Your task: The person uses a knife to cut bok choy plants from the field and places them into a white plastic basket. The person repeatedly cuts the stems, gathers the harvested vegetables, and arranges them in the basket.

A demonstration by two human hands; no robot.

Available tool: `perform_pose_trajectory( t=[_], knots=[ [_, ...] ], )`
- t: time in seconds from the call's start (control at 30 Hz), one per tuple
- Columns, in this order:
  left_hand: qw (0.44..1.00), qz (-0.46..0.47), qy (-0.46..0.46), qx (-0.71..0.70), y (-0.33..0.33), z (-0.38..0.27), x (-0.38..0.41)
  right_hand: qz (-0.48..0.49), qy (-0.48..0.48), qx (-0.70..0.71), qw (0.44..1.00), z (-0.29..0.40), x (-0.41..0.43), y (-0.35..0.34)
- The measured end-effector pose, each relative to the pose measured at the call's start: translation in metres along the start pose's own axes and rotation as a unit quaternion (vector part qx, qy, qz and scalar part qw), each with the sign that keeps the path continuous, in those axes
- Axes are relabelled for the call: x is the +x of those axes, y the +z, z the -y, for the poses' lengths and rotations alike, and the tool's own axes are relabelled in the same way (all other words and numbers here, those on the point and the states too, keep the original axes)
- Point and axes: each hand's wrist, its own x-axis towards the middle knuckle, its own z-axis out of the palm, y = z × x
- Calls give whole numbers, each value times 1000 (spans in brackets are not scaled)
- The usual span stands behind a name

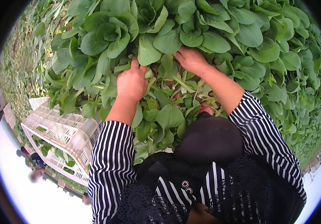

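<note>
Dense heads of bok choy (112, 35) with broad green leaves fill the ground in front of me. My left hand (132, 82) reaches in among the stalks, its back facing up. A pale stalk (148, 73) shows beside its thumb side; whether the hand grips it is unclear. Farther right, my right hand (191, 60) reaches under the overhanging leaves of another bok choy (192, 36), and its fingertips are hidden there. Between my two hands, loose leaves and cut-looking stems (184, 84) lie on the soil.
A white plastic crate (62, 134) with leafy greens inside stands at my left. Trampled leaves (23, 61) cover the ground beyond it. My dark-clad knee (209, 134) is below my right forearm, near a red item (207, 109). Other people (37, 165) are far off at left.
</note>
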Motion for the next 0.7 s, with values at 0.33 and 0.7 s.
perform_pose_trajectory(
  t=[0.33,0.7],
  knots=[
    [1000,5,3,3,-1,-4,-3,49,15,15,999,-2,14,6],
    [1000,4,3,-4,1,-9,-6,61,10,-29,998,-7,14,11]
  ],
)
